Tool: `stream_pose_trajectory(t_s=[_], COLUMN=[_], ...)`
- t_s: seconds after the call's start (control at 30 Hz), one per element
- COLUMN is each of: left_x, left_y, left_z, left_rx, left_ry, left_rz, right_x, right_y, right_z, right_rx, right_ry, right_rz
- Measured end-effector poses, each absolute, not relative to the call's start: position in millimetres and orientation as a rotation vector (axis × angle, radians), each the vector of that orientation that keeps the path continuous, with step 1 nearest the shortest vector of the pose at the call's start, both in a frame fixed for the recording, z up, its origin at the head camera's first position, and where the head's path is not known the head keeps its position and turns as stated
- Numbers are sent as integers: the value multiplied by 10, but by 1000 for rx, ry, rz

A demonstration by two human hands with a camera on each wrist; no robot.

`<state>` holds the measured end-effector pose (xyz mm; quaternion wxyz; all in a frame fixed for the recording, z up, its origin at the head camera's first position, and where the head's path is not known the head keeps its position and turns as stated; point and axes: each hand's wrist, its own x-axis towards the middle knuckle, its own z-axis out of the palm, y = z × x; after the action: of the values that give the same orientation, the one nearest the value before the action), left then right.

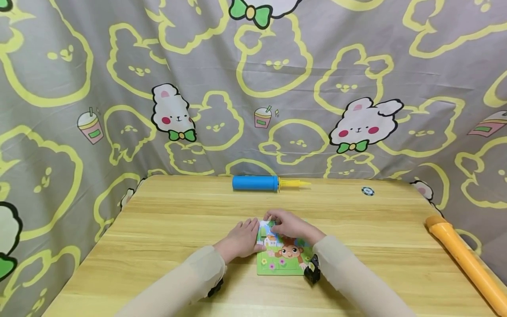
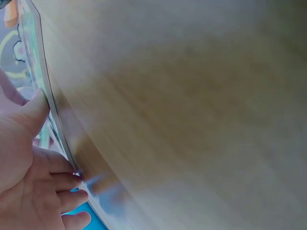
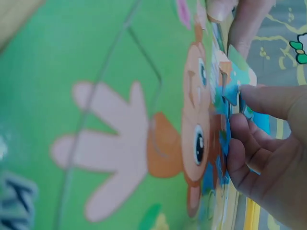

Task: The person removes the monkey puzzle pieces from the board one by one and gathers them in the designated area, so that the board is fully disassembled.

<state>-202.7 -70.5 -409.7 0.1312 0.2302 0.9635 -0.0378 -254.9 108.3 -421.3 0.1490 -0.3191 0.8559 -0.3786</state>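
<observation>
On the wooden table (image 1: 174, 211), lower centre, the straight-fingered left hand (image 1: 241, 239) touches a puzzle (image 1: 272, 260) while the right hand (image 1: 291, 225) pinches a piece (image 3: 231, 94).

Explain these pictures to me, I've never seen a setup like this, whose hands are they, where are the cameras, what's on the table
There's no machine working here, just a person's two bare hands. The widest picture comes from a camera worn on the head. The other two come from wrist cameras, each looking at one hand's work.

On the wooden table lies a monkey puzzle. Farther back are a blue and yellow pump and a small round chip; a long orange tube lies at the right.

The left hand touches the puzzle's left edge. The right hand seems to pinch a puzzle piece between thumb and fingers, which the right wrist picture shows best.
</observation>
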Motion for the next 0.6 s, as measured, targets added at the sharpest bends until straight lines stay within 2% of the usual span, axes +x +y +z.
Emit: stream_pose_trajectory(t_s=[0.33, 0.6], left_x=[-2026, -2013], left_y=[-701, -707], left_z=[-4082, -4074], left_rx=[659, 665], left_ry=[2797, 2796], left_rz=[-114, -112], right_x=[-2584, -2618], right_y=[1174, 1567], right_z=[-4232, -4113], right_rx=[-683, -511], right_ry=[2426, 2413], right_rz=[-1334, -1601])
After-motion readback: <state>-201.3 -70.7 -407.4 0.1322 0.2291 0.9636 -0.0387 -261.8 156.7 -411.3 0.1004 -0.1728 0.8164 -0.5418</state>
